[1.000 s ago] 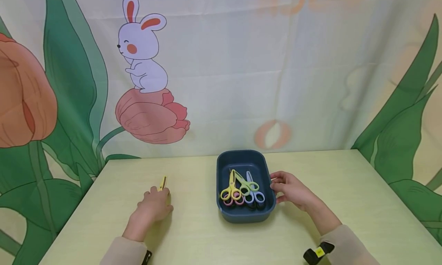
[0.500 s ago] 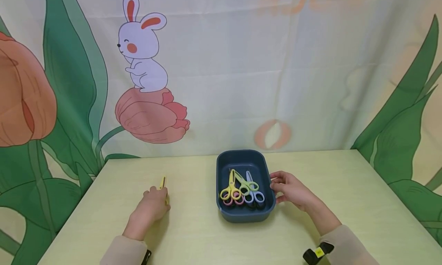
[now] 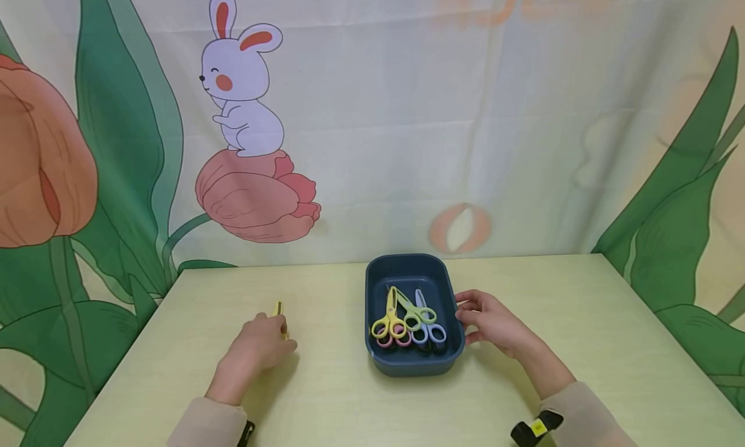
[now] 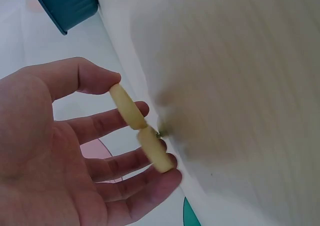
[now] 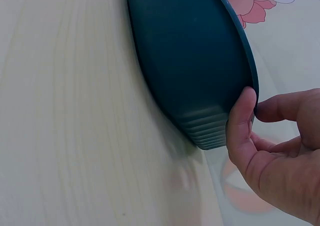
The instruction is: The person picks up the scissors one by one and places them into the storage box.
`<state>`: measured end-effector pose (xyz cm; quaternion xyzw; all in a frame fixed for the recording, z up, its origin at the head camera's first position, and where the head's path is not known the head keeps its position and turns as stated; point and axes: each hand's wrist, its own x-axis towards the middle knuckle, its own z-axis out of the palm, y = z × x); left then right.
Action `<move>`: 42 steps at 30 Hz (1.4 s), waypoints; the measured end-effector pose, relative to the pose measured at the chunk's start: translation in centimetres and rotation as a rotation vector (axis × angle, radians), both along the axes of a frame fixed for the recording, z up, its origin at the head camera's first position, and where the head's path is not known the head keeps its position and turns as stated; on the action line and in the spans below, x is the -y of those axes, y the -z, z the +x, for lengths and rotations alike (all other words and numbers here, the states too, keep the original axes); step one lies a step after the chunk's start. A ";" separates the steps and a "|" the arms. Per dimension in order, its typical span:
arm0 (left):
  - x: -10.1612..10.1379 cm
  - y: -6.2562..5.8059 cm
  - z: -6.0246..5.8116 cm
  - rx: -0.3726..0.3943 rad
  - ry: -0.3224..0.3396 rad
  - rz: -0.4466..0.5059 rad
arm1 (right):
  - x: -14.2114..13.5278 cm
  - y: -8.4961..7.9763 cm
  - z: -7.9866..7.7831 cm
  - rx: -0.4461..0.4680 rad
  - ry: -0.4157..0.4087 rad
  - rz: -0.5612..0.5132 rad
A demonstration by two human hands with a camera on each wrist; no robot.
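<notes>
A pair of yellow scissors (image 3: pixel 279 308) lies under my left hand (image 3: pixel 262 340) on the left part of the table. In the left wrist view, the thumb and fingers of that hand (image 4: pixel 75 151) pinch the yellow handle loops (image 4: pixel 127 106), seen edge-on; the blades are mostly hidden. At the right side of a dark blue box (image 3: pixel 413 366), my right hand (image 3: pixel 491 321) holds the rim. The right wrist view shows one digit of the hand (image 5: pixel 280 171) against the box's outer wall and another at its edge. Scissors (image 3: pixel 388 311) in several colours lie in the box.
The pale yellow wooden table (image 3: pixel 337 395) runs back to a printed cloth (image 3: pixel 378 143) with a rabbit and tulips. A black device (image 3: pixel 535 427) is strapped at the right wrist by the sleeve.
My left hand has turned slightly and shifted a little to the right, and the yellow scissors in it have tilted a bit. My right hand and the box look the same.
</notes>
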<state>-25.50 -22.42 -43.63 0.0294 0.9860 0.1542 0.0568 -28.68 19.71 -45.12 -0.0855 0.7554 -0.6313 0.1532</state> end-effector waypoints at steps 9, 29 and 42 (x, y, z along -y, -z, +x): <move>-0.7 0.0 0.0 -0.031 -0.003 0.035 | 0.0 -0.1 0.2 0.003 -0.004 0.000; -6.0 -1.3 0.4 -0.214 0.072 0.063 | -0.1 0.0 0.1 0.003 -0.001 -0.016; -9.5 -2.0 0.4 -0.304 0.150 0.080 | -0.1 0.0 0.2 0.009 0.000 -0.022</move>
